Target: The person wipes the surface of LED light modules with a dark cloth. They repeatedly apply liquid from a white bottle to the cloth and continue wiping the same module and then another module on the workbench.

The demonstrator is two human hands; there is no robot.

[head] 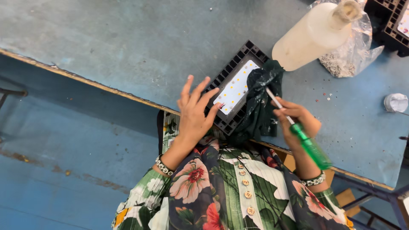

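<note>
White plastic bottle (313, 36), clear bag (355, 53), white tape roll (396, 102) on blue table (128, 42).

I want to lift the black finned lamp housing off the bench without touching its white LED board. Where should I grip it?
Pinch the black finned housing by its long ribbed edges, coming from its bare upper-left side; the green cloth and screwdriver crowd the right, and the left hand rests on the near end.

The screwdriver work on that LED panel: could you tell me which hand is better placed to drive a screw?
Probably the right hand: it holds the green-handled screwdriver, tip toward the LED panel. The left hand steadies the panel's edge.
</note>
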